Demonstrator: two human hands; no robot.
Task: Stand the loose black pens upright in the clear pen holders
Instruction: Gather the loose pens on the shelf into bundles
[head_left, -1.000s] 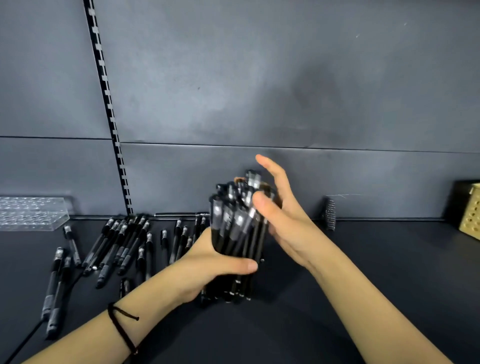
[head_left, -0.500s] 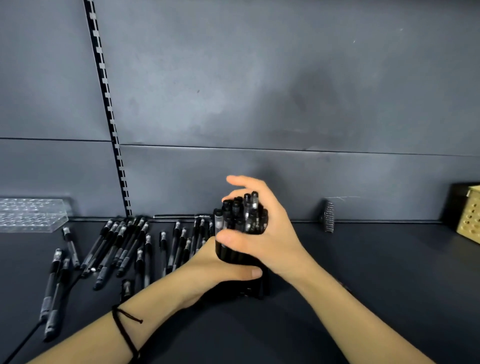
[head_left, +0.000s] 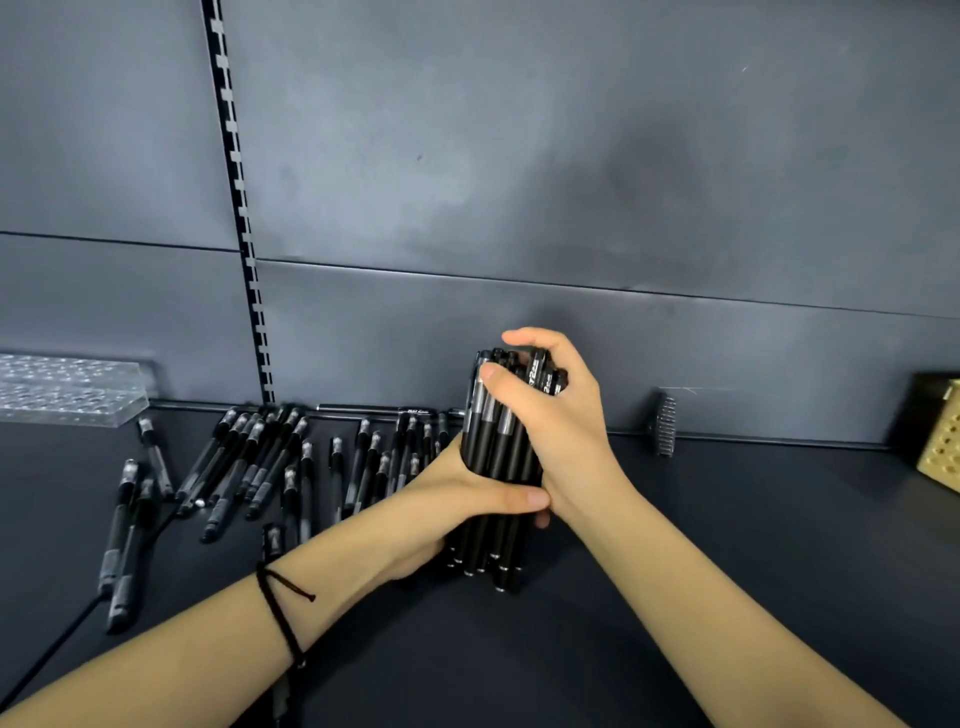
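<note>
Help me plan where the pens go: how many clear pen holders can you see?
1. The clear pen holder sits at the far left, cut off by the picture's edge; others may lie out of view.

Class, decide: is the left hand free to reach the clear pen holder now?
Probably not yet: the left hand grips the pen bundle; only loose pens lie between it and the clear pen holder.

Dim, even light — soft focus, wide-angle bowing at edges
</note>
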